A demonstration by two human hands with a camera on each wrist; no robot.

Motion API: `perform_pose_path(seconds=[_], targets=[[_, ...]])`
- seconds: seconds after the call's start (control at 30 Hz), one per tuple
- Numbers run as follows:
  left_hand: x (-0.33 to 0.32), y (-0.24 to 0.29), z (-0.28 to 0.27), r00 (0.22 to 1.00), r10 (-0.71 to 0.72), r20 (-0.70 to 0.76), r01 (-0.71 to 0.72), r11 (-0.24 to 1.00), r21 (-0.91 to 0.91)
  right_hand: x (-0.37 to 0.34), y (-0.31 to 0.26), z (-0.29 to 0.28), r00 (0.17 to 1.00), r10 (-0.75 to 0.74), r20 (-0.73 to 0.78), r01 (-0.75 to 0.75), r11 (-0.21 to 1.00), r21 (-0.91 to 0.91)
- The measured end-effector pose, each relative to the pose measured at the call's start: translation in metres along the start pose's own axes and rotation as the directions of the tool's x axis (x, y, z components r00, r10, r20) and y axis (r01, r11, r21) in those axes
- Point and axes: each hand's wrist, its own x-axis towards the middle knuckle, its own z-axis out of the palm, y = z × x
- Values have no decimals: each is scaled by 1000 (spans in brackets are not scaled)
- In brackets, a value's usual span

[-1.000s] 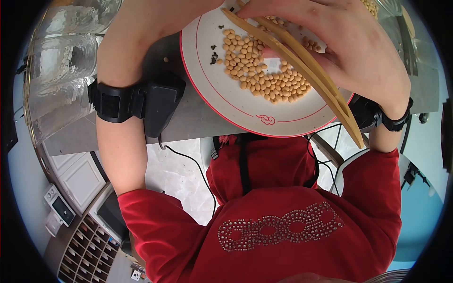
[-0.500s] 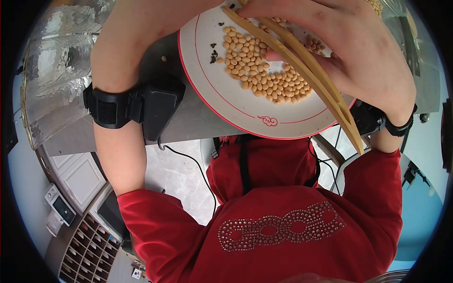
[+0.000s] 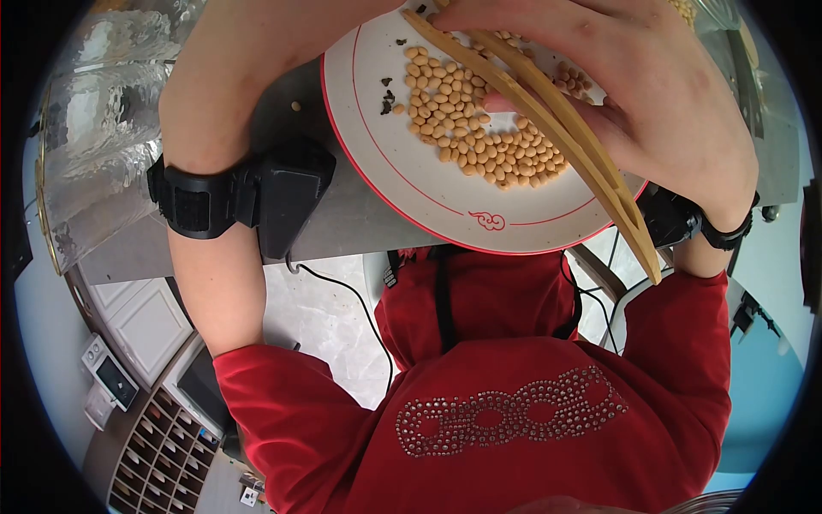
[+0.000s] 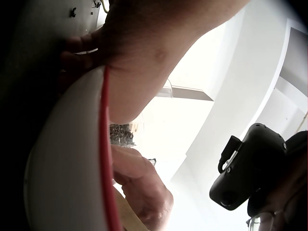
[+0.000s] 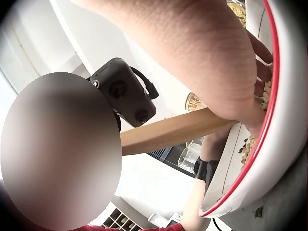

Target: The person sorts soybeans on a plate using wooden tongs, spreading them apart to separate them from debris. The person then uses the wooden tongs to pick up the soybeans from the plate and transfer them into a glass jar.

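My right hand [image 3: 659, 94] holds a pair of long wooden tongs [image 3: 591, 163] over a white plate [image 3: 402, 193] with a red rim. The thumb tip shows beyond the tongs, next to the beans. Pale yellow soybeans [image 3: 514, 154] lie across the plate, with dark flecks [image 3: 387, 98] off to their left. The left wrist view has my left hand [image 4: 139, 62] gripping the plate's far edge, its fingers [image 4: 79, 44] pointing down outside the rim; the plate hides its thumb. Only that wrist's end shows at the top of the head view.
Clear textured glass vessels [image 3: 111, 128] stand to the left. One loose bean [image 3: 296, 105] lies on the dark grey table [image 3: 291, 231], whose front edge the plate overhangs. Another lot of beans [image 3: 682, 12] shows at the top right. A black cable [image 3: 342, 283] hangs from the left wrist camera.
The left forearm has shifted slightly left, and the plate a little left and toward the body. The right hand and tongs have moved slightly toward the body.
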Motion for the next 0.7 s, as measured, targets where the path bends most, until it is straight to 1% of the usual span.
perform_pose_path(seconds=[0.03,0.07,0.13,0.17,0.23,0.27,0.33,0.37,0.43,0.57,0.63,0.7], targets=[[0,1,0,1000,-10,-2,10,1000,28,0,-1,-2,999,37,16,-37,998,50],[0,2,0,1000,-10,-2,10,1000,28,-1,1,0,999,37,15,-38,998,49],[0,2,-1,1000,-13,-2,13,998,58,-4,6,7,993,101,58,-106,990,96],[0,2,-1,1000,-13,-1,13,998,57,-4,6,7,993,102,58,-107,990,97],[0,1,-1,1000,-8,11,9,999,-32,-2,3,7,1000,14,-6,-14,1000,-3],[0,0,-1,1000,-8,12,9,999,-32,-2,3,7,1000,15,-5,-15,1000,-3],[-2,-1,-2,998,62,-4,-62,996,-60,-1,2,6,1000,15,1,-15,1000,-17],[-2,-1,0,998,63,-4,-63,996,-59,-1,2,6,1000,14,3,-14,1000,-24],[-1,-1,3,1000,13,-28,-13,1000,-25,-1,1,5,1000,14,9,-13,999,-37],[-1,2,-2,1000,-11,13,11,999,-37,-1,0,4,1000,10,2,-10,1000,-27],[-1,1,-2,1000,-6,4,6,999,34,3,-4,-3,997,66,31,-69,995,73],[-1,1,-2,1000,-2,2,2,999,47,2,-3,-1,998,57,20,-58,996,74]])
